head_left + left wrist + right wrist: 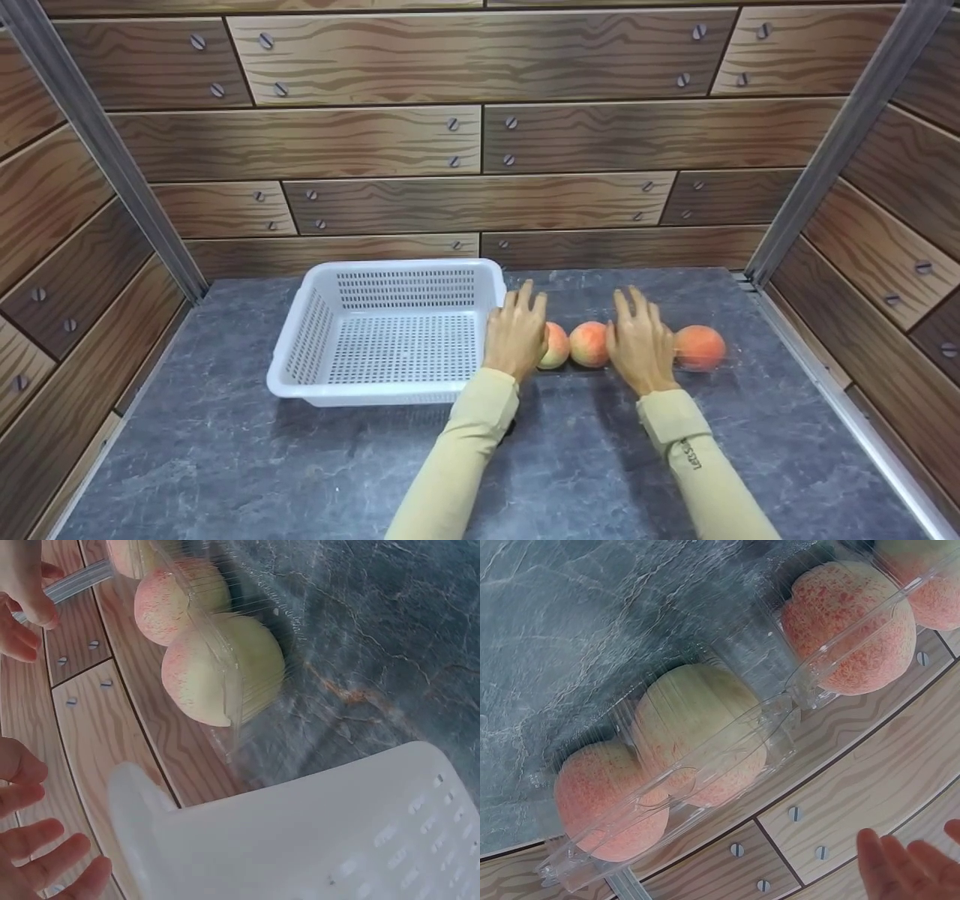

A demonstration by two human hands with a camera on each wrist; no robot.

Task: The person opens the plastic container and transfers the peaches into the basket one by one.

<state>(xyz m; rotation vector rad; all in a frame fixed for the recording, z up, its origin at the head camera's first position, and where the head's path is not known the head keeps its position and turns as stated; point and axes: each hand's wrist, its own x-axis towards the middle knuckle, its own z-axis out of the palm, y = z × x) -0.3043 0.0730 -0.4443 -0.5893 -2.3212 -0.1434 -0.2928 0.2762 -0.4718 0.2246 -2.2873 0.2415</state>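
Red-and-yellow peaches (pixel 589 344) stand in a row on the dark table inside clear plastic packaging (pixel 705 765). My left hand (pixel 517 332) is between the white basket (pixel 386 392) and the leftmost visible peach (pixel 554 346), its fingers extended. My right hand (pixel 643 346) is over the right part of the row, hiding what lies under it, with one peach (pixel 700 348) showing to its right. In the left wrist view, the left fingers (pixel 56 851) are apart from the packaging. The right fingers (pixel 900 862) likewise hold nothing in the right wrist view.
The slotted basket has nothing in it and stands left of the peaches. Wood-patterned panels (pixel 480 142) close off the back and both sides. Metal posts (pixel 825 150) rise at the back corners, and a metal rail (pixel 847 420) edges the table on the right.
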